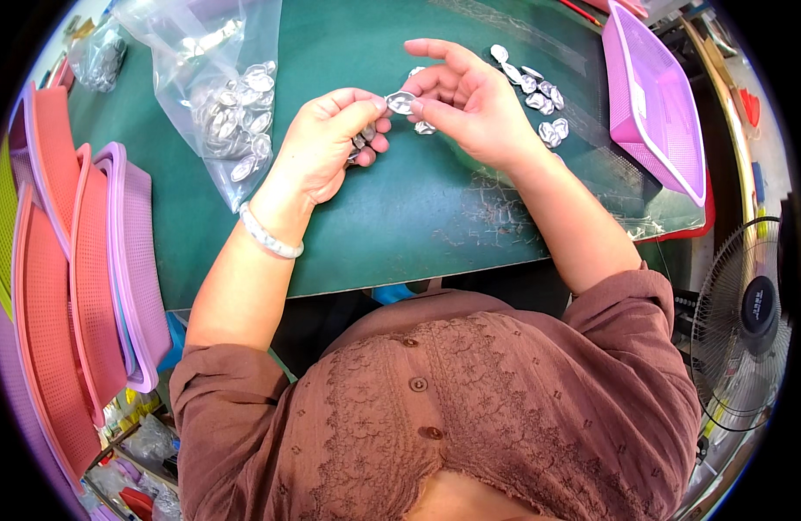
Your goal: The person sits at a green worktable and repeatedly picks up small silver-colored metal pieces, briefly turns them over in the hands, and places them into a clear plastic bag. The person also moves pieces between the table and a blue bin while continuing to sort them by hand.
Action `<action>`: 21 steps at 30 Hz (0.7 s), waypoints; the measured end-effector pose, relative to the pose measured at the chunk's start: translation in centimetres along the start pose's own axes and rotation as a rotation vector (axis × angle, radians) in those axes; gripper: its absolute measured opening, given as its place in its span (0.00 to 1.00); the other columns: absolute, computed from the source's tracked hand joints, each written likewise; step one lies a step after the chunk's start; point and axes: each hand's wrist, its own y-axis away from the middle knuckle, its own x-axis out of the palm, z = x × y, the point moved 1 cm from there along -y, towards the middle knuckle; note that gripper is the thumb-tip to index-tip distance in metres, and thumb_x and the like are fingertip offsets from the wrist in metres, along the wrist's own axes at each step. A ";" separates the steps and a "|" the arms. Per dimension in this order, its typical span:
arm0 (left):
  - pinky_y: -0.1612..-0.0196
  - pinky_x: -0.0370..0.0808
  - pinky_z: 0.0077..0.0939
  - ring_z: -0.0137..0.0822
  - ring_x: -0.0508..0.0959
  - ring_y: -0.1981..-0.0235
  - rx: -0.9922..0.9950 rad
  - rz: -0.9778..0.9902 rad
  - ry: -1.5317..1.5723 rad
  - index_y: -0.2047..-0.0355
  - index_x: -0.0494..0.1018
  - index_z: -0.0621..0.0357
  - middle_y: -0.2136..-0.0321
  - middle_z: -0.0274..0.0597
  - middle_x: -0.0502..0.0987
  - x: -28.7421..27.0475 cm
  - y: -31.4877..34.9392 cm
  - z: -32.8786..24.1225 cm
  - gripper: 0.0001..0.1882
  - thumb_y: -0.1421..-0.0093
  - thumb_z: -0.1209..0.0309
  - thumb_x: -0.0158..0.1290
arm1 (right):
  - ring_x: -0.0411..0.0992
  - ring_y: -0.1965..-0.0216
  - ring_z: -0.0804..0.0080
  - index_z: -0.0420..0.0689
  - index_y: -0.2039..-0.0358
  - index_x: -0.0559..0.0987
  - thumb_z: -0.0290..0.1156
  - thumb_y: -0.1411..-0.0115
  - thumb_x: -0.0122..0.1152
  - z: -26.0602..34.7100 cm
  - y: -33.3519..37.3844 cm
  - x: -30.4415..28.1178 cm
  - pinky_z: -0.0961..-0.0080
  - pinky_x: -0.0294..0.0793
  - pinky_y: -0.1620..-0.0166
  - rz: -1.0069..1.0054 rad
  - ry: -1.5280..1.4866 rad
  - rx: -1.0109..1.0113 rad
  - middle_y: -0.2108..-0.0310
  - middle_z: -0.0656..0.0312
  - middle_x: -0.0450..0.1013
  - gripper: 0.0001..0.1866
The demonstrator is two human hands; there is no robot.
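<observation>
Above the middle of the table, a shiny oval silver piece (400, 103) is pinched by the thumb and forefinger of my left hand (335, 135). More silver pieces (360, 143) are tucked under its curled fingers. My right hand (470, 104) meets the oval piece from the other side, thumb and bent fingers at its edge, forefinger stretched out. Loose silver pieces (539, 94) lie on the table beyond and right of my right hand, and a few are partly hidden behind its fingers. Left of my left hand rests a clear plastic bag (179, 61) with many similar pieces inside.
The green tabletop (392, 226) is scuffed near its front edge. A purple plastic basket (631, 130) stands at the right. Stacked pink and purple baskets (96, 260) rise at the left, with another small clear bag (98, 56) beyond. A fan (748, 313) is at the lower right.
</observation>
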 end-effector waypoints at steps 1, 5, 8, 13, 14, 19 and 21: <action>0.81 0.64 0.14 0.25 0.71 0.79 -0.034 0.013 0.012 0.70 0.70 0.60 0.77 0.36 0.73 0.0 0.0 -0.1 0.08 0.41 0.68 0.50 | 0.70 0.69 0.80 0.37 0.49 0.64 0.18 0.49 0.54 -0.1 0.0 0.0 0.83 0.70 0.65 -0.014 0.035 -0.031 0.70 0.62 0.72 0.24; 0.83 0.64 0.14 0.26 0.72 0.80 -0.095 0.042 0.044 0.72 0.71 0.61 0.78 0.36 0.73 0.0 0.1 -0.3 0.10 0.41 0.65 0.50 | 0.72 0.71 0.75 0.43 0.52 0.68 0.18 0.50 0.55 0.1 0.2 0.2 0.80 0.71 0.67 -0.080 0.401 -0.284 0.71 0.62 0.74 0.22; 0.83 0.64 0.15 0.26 0.71 0.81 -0.079 0.050 0.092 0.73 0.71 0.60 0.78 0.37 0.73 -0.3 -0.1 0.1 0.12 0.41 0.64 0.50 | 0.74 0.72 0.71 0.45 0.54 0.70 0.18 0.51 0.56 0.7 0.3 0.7 0.78 0.72 0.69 -0.093 0.523 -0.401 0.72 0.62 0.75 0.21; 0.83 0.65 0.15 0.27 0.72 0.80 -0.127 0.104 0.088 0.72 0.71 0.61 0.78 0.38 0.72 -0.1 0.2 -0.5 0.11 0.41 0.65 0.50 | 0.74 0.70 0.68 0.46 0.55 0.71 0.18 0.52 0.57 0.9 0.3 0.6 0.77 0.73 0.68 -0.145 0.678 -0.527 0.71 0.61 0.75 0.22; 0.83 0.65 0.15 0.27 0.72 0.80 -0.156 0.123 0.092 0.72 0.71 0.61 0.77 0.38 0.73 0.0 0.4 -0.5 0.10 0.42 0.65 0.50 | 0.74 0.69 0.68 0.46 0.55 0.71 0.18 0.52 0.57 1.0 0.3 0.7 0.77 0.73 0.67 -0.132 0.702 -0.526 0.70 0.61 0.75 0.22; 0.81 0.65 0.15 0.27 0.72 0.78 -0.104 0.132 0.143 0.70 0.71 0.61 0.77 0.37 0.73 -0.3 0.1 0.0 0.08 0.42 0.68 0.50 | 0.73 0.64 0.68 0.46 0.52 0.69 0.16 0.54 0.56 1.0 0.3 0.8 0.75 0.73 0.61 -0.102 0.582 -0.479 0.65 0.59 0.74 0.26; 0.81 0.65 0.15 0.27 0.72 0.78 -0.049 0.062 0.127 0.69 0.71 0.60 0.76 0.37 0.73 -0.2 0.0 0.1 0.06 0.43 0.70 0.51 | 0.73 0.63 0.68 0.46 0.50 0.67 0.15 0.54 0.56 0.4 0.0 0.5 0.75 0.72 0.60 -0.093 0.469 -0.457 0.63 0.58 0.73 0.28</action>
